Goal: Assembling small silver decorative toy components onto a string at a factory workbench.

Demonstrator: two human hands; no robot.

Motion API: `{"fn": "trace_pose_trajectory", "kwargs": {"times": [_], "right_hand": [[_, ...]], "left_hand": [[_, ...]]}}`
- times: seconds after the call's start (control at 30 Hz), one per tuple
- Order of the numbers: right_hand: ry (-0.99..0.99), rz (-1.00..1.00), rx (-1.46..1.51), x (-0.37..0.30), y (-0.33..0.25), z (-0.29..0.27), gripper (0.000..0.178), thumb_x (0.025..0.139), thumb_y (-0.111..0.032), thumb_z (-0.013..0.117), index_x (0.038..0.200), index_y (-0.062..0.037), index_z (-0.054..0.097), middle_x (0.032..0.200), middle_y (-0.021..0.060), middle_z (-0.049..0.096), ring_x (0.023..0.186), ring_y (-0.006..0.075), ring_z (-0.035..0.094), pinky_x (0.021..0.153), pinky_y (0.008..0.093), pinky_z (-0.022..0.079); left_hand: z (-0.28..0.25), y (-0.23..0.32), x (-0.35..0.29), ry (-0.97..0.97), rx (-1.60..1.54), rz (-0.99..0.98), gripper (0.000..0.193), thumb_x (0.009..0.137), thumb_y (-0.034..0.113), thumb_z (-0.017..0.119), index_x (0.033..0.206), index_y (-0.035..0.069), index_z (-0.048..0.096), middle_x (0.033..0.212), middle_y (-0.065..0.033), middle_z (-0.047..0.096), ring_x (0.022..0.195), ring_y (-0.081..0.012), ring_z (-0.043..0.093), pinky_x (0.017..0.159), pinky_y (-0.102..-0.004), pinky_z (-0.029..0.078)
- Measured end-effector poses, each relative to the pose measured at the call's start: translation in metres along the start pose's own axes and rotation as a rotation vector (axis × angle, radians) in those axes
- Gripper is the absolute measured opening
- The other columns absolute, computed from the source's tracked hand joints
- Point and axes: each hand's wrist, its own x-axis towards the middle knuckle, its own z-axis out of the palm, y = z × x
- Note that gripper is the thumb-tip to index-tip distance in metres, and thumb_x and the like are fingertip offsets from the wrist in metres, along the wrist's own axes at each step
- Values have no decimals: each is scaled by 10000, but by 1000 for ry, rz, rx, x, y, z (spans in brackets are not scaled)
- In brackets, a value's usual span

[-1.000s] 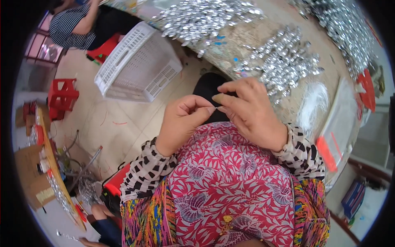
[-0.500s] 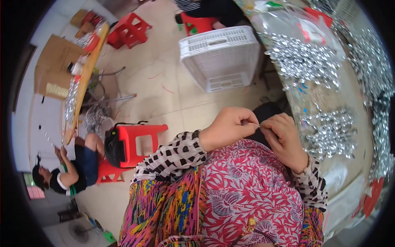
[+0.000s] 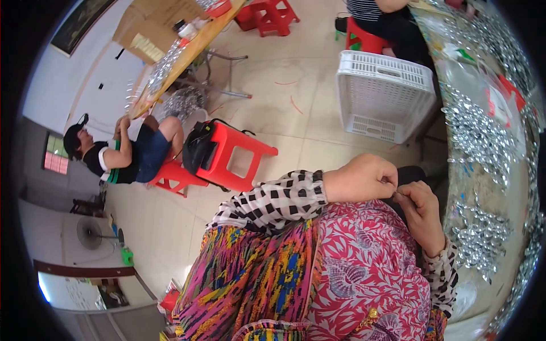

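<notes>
My left hand [image 3: 364, 179] is closed in a pinch in front of my body, its fingertips curled inward. Right beside it, my right hand [image 3: 422, 215] pinches too, thumb against fingers, the fingertips of both hands nearly meeting. Whatever lies between them is too small to make out. To the right of my right hand, a bunch of shiny silver twisted strips [image 3: 483, 236] lies on the worktable [image 3: 462, 219]. A larger silver bunch [image 3: 478, 133] lies farther along the same table.
A white plastic crate [image 3: 387, 74] stands tilted beyond my hands. A red stool [image 3: 242, 159] carries a black bag [image 3: 199, 148]. At left, a person [image 3: 116, 156] sits by a wooden table [image 3: 187, 48]; another person [image 3: 369, 11] sits at the far end. A fan [image 3: 90, 233] stands lower left.
My view has turned, so the room appears shifted to the right and more of the left side shows. Both hands stay close together, fingers pinched.
</notes>
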Motion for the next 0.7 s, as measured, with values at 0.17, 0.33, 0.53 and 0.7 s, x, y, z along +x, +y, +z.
{"fn": "trace_pose_trajectory", "kwargs": {"times": [0.17,0.33,0.53,0.7], "right_hand": [[-105,255,335,-4,-2,9,80,876,-16,549,814,5,596,755,49,612,699,128,530,697,250,409],[-128,513,923,-4,-17,3,84,893,-54,538,862,2,593,787,66,628,726,124,575,725,242,444],[-10,491,1331,-7,-11,4,121,894,-124,582,958,-22,570,926,120,656,669,146,578,689,291,467],[131,295,1513,-7,-9,3,117,923,-126,552,990,-35,586,1155,185,628,610,152,599,660,309,481]], "left_hand": [[-13,1,-13,-46,44,37,155,775,159,641,854,28,661,720,-115,642,650,-220,626,609,-319,485],[-24,-3,-11,-179,2,170,140,820,167,643,877,39,650,773,-90,654,694,-176,625,638,-298,477],[-18,-13,-6,-185,-567,-63,136,874,146,609,880,11,623,721,-11,613,678,-80,582,586,-251,457],[-4,-31,2,-107,-789,11,104,879,108,612,916,11,611,783,-11,614,676,-81,580,590,-228,466]]}}
